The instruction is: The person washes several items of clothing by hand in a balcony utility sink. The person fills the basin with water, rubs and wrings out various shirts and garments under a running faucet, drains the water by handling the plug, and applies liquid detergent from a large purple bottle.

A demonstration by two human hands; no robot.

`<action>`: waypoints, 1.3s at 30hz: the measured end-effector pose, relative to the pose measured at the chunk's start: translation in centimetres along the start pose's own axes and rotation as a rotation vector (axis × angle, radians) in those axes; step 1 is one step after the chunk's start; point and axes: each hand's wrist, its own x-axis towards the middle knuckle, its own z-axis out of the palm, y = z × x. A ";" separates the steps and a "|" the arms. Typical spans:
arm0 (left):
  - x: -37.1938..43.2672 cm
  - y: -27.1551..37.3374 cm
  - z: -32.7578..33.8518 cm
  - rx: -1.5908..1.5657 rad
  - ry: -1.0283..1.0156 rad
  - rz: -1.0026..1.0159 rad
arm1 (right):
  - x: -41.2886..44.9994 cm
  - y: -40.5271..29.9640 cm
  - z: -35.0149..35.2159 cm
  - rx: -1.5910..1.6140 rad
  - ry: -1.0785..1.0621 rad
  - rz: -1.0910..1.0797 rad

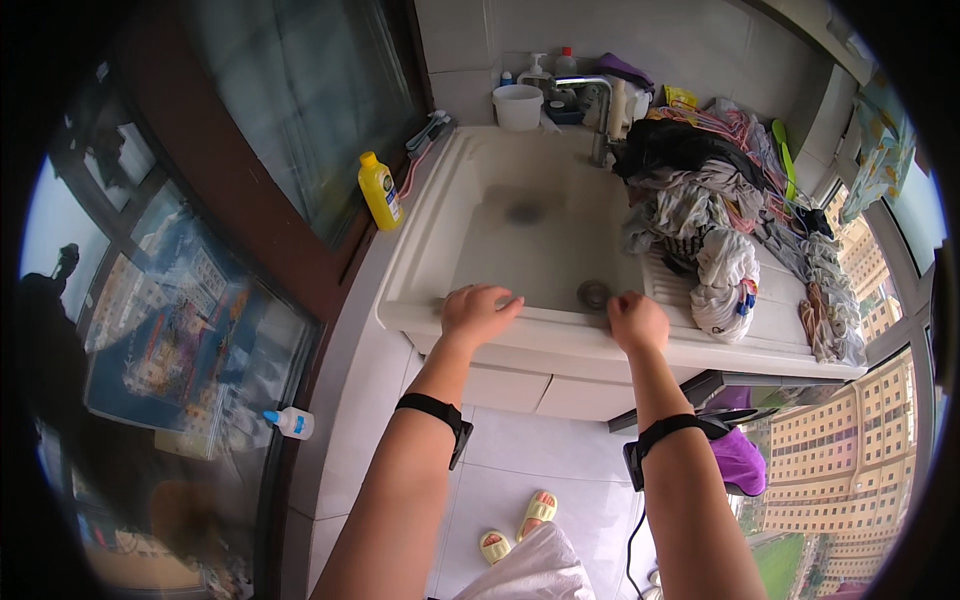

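My left hand (478,313) rests on the front rim of the white laundry sink (555,321), thumb held away from the fingers and nothing in it. Further right, my right hand (638,322) lies at the same rim with its fingers curled; whether it grips the edge is hard to tell. Between the hands, just inside the basin, is the round drain (594,294). A dark blurred patch shows towards the back of the basin. The chrome faucet (599,142) stands at the back right. Crumpled clothes (697,187) are heaped on the ribbed drainboard, with a white bundled cloth (726,285) nearest my right hand.
A yellow bottle (380,191) stands on the left ledge, with a small white bottle (289,422) lower down. Behind the sink are a white tub (517,107) and several bottles. White cabinet doors (504,390) lie below. Windows are at the right, a dark-framed glass door at the left.
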 end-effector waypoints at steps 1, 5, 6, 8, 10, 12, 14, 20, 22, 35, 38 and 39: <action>-0.4 -0.5 0.1 -0.211 0.207 0.103 | -0.1 -0.4 -0.1 0.004 -0.011 -0.006; -4.6 1.3 1.3 -0.419 0.551 0.474 | 0.2 0.6 0.3 -0.011 -0.011 0.021; -6.3 2.2 2.1 -0.400 0.585 0.555 | 0.3 0.8 0.1 -0.013 -0.004 0.034; -9.2 2.8 4.6 -0.405 0.454 0.581 | 0.1 0.6 -0.1 -0.019 -0.001 0.012; -10.8 2.3 9.0 -0.329 0.158 0.524 | -0.2 0.7 -0.1 -0.027 0.020 0.018; -11.4 0.9 13.7 -0.295 -0.008 0.472 | 0.0 0.3 0.3 -0.003 0.068 -0.001; -11.4 0.1 17.4 -0.062 -0.210 0.248 | 0.0 0.1 0.4 0.000 0.068 0.003; -8.1 2.1 19.8 0.145 -0.395 0.153 | 0.0 0.8 0.4 -0.005 0.079 0.007; -8.1 1.5 20.9 0.119 -0.371 0.093 | 0.0 0.2 0.3 0.020 0.098 -0.016; -10.7 0.3 23.4 0.045 -0.124 -0.018 | 0.1 0.2 0.5 0.026 0.070 -0.005; -14.1 -0.1 24.1 0.012 0.033 -0.010 | -0.2 0.6 0.1 0.010 0.066 0.006; -15.1 -0.6 23.8 0.028 0.015 -0.027 | -0.2 0.5 0.1 0.018 0.060 0.011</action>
